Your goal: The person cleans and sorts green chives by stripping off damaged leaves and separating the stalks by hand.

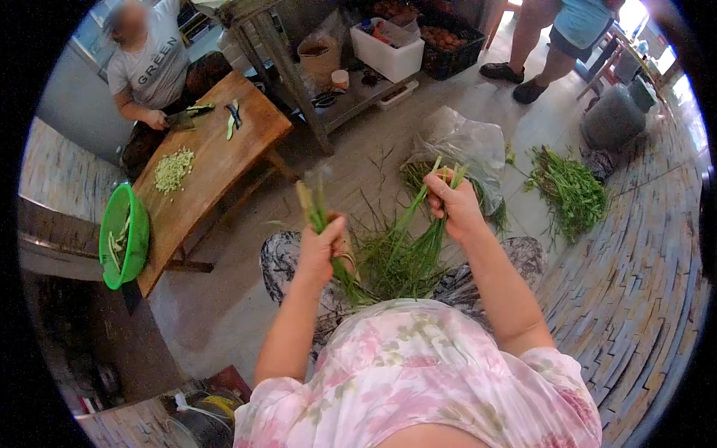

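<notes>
Hands are both raised ahead of the wearer, taken here as the clock centre with twelve straight forward; left hand point(321, 249) stands at eleven o'clock, closed around a bunch of stems point(315, 207); the cut-looking pale ends point up and away above the fist, the leafy part trails below it; left forearm runs forward with a slight inward slant. Right hand point(456, 207) stands near one o'clock, a little farther forward than the left; its fingers are closed on long green stalks point(424, 237), whose tips show above the grip; right forearm slants inward from the elbow, the elbow wider than the hand. The hands are well apart; the fine-leaved lower ends of the stalks hang between them, over a loose heap of greens point(399, 272) at twelve o'clock, between the knees.

Surroundings: clear plastic bag point(464, 142) between twelve and one, on the floor beyond the right hand, with greens at its near edge; leafy pile point(570, 196) between one and two, on the floor; gas cylinder point(616, 118) behind that pile; wooden table point(216, 179) between ten and eleven, bearing chopped pale pieces point(173, 170); green basket point(140, 257) at ten, beside the table's near end; seated co-worker point(153, 63) at eleven, holding a knife point(181, 121) over the tabletop.
</notes>
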Demonstrator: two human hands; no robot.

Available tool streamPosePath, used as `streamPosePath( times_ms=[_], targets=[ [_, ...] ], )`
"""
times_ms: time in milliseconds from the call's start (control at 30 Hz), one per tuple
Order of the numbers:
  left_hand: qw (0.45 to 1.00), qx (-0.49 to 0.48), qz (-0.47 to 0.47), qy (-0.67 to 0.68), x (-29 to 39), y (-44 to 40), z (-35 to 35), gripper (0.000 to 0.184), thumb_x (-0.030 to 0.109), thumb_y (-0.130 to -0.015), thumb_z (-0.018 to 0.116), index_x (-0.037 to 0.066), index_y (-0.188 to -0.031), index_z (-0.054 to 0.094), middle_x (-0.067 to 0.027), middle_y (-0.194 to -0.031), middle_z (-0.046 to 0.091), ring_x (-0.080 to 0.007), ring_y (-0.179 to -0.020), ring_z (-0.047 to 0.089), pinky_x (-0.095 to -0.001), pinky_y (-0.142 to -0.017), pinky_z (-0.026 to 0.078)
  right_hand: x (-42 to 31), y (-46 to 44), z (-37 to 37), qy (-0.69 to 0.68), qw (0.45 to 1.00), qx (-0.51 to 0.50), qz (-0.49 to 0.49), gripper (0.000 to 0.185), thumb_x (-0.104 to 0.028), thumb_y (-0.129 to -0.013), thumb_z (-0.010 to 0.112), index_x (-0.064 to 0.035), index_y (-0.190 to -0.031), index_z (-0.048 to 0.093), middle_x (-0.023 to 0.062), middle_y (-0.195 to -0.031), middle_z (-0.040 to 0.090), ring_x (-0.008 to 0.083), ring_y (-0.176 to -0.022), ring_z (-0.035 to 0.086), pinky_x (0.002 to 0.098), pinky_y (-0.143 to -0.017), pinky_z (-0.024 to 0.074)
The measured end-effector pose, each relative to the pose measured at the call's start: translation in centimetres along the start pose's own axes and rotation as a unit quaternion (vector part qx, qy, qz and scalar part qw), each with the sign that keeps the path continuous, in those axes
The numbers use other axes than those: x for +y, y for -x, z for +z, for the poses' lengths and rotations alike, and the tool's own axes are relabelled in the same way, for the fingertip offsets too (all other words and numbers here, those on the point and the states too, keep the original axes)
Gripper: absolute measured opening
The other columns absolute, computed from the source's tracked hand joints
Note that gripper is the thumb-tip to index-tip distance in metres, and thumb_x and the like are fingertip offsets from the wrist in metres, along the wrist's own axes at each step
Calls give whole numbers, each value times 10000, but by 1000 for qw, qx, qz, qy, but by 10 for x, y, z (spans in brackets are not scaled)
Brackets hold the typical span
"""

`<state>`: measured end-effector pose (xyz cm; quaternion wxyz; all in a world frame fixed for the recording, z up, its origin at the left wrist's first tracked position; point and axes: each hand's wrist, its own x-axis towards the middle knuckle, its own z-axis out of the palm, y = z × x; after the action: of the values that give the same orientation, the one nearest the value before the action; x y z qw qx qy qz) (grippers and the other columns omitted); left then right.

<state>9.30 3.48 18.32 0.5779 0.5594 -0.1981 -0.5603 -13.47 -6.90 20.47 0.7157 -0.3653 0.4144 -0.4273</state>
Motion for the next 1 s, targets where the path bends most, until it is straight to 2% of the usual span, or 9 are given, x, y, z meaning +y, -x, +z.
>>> streamPosePath(
  times_ms=[133,233,267,467,567,767,867,967,1000],
  targets=[
    [993,-61,14,-100,7,11,45,217,110,-735,686,44,-913,582,11,-750,552,-71,-587,468,-215,-499,359,8,3,6,3,1000,-18,7,166,-208,-802,650,-100,-796,523,-35,-621,458,58,-482,404,206,-396,289],
    [977,-106,122,-136,-3,6,65,236,91,-717,702,37,-917,589,5,-810,576,-90,-681,522,-226,-594,420,13,5,10,13,999,-31,16,175,-203,-802,649,-93,-778,514,-33,-608,455,60,-462,398,208,-388,284],
    [976,-129,104,-139,-2,5,68,253,79,-706,712,34,-924,591,6,-828,579,-106,-748,543,-244,-672,447,15,6,12,16,999,-31,14,173,-199,-801,649,-90,-780,516,-32,-607,457,61,-459,398,208,-387,285],
    [957,-110,157,-220,-8,6,80,230,116,-735,701,23,-917,594,-9,-814,595,-100,-724,537,-254,-664,448,16,15,16,21,999,-33,16,158,-187,-798,646,-81,-785,529,-26,-607,476,65,-446,400,214,-386,287],
    [964,-108,143,-197,-12,4,80,199,125,-742,695,15,-879,601,-10,-775,597,-102,-707,539,-260,-654,446,17,17,14,25,999,-38,19,149,-189,-798,643,-87,-786,536,-25,-611,485,67,-446,403,215,-387,289],
    [939,-121,143,-290,-11,7,79,119,140,-785,647,31,-820,615,-3,-707,594,-115,-654,543,-274,-609,450,21,22,13,46,998,-27,24,150,-192,-803,635,-88,-789,529,-28,-600,473,68,-450,401,213,-389,292],
    [878,-219,230,-358,6,31,83,130,179,-821,609,49,-823,608,3,-683,588,-103,-597,524,-261,-536,430,19,23,8,-9,999,18,27,143,-187,-807,625,-85,-788,526,-31,-599,469,63,-456,400,206,-388,294],
    [958,-176,34,-223,-8,24,77,148,163,-833,597,45,-921,596,-6,-719,595,-43,-511,448,-208,-451,351,8,22,-7,-12,999,-16,29,130,-183,-811,615,-87,-786,530,-34,-605,474,57,-468,404,199,-387,295],
    [979,-134,11,-152,-6,22,78,205,201,-852,589,46,-986,597,-26,-745,608,-39,-472,421,-195,-415,315,6,25,-7,-3,999,-31,36,129,-185,-811,614,-88,-784,534,-34,-609,479,55,-472,406,197,-386,295]
  ],
)
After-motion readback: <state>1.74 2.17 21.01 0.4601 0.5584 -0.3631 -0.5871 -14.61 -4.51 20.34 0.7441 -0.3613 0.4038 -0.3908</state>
